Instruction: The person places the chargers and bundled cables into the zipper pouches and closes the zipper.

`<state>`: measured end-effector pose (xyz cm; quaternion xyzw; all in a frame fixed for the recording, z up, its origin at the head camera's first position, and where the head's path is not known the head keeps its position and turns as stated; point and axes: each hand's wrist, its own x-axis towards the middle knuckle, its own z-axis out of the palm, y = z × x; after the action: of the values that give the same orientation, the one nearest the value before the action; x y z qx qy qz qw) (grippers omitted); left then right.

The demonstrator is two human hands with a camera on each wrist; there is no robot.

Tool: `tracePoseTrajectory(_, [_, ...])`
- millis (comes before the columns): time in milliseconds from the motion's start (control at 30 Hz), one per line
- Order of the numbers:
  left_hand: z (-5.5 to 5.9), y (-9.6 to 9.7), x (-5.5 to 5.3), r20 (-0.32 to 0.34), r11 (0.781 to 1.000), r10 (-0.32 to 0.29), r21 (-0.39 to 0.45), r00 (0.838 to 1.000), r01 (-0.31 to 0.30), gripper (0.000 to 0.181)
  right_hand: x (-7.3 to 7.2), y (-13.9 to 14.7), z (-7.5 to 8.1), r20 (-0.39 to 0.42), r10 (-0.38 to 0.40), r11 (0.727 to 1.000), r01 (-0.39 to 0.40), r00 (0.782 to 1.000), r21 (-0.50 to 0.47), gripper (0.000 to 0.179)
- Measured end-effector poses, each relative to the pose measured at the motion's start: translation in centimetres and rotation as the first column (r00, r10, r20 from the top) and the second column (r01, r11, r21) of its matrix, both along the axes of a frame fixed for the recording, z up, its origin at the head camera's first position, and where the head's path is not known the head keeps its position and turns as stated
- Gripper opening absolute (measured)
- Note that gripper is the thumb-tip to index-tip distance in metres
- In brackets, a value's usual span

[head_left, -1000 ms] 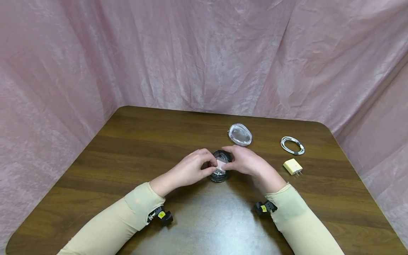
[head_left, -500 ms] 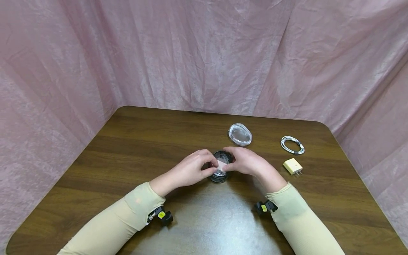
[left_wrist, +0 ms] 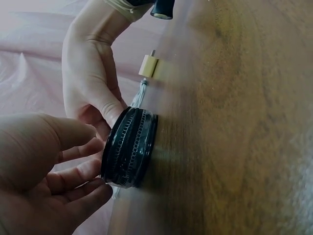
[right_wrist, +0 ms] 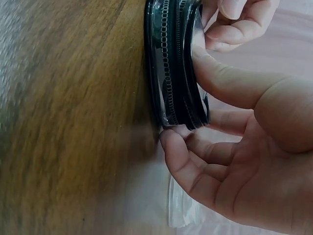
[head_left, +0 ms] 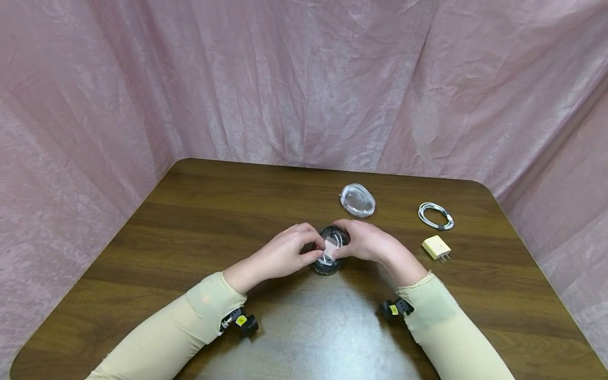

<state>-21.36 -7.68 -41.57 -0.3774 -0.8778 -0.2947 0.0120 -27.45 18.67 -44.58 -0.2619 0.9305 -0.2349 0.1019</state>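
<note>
Left hand (head_left: 287,250) and right hand (head_left: 372,243): fingers gripping the case (left_wrist: 128,149), well inside the tabletop's (head_left: 228,211) edges. Probably light, kinda slick; grab its sides.

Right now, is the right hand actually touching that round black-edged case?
Touching: the right wrist view shows the right hand's thumb lying on the round case's upper face, with a fingertip against its side.

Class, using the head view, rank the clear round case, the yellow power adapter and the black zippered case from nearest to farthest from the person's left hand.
From the left hand:
1. Black zippered case: right by its fingertips.
2. Clear round case: to its right and farther back.
3. Yellow power adapter: far off to its right.
</note>
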Motion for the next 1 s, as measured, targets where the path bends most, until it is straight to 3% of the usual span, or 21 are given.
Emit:
tracePoseTrajectory(200, [0.0, 0.0, 0.0, -0.002, 1.0, -0.003, -0.016, 1.0, 0.003, 0.012, 1.6, -0.7, 2.5, 0.006, 0.039, 0.998, -0.039, 0.999, -0.04, 0.069])
tracePoseTrajectory(233, [-0.1, 0.0, 0.0, 0.001, 1.0, -0.003, -0.017, 1.0, 0.003, 0.012, 2.2, -1.1, 3.5, 0.03, 0.026, 0.999, -0.024, 0.999, -0.037, 0.068])
tracePoseTrajectory(367, [-0.3, 0.0, 0.0, 0.005, 1.0, -0.01, -0.015, 1.0, 0.01, 0.013, 3.6, -1.8, 5.2, 0.078, -0.023, 0.999, 0.026, 0.997, -0.04, 0.061])
tracePoseTrajectory(567, [-0.3, 0.1, 0.0, -0.009, 1.0, -0.02, -0.011, 1.0, 0.02, 0.013, 3.9, -1.9, 5.5, 0.104, -0.071, 0.997, 0.074, 0.992, -0.027, 0.059])
tracePoseTrajectory(1000, [-0.1, 0.1, 0.0, 0.005, 1.0, -0.024, -0.004, 1.0, 0.024, 0.014, 4.2, -2.1, 5.5, 0.11, -0.099, 0.992, 0.107, 0.989, -0.069, 0.063])
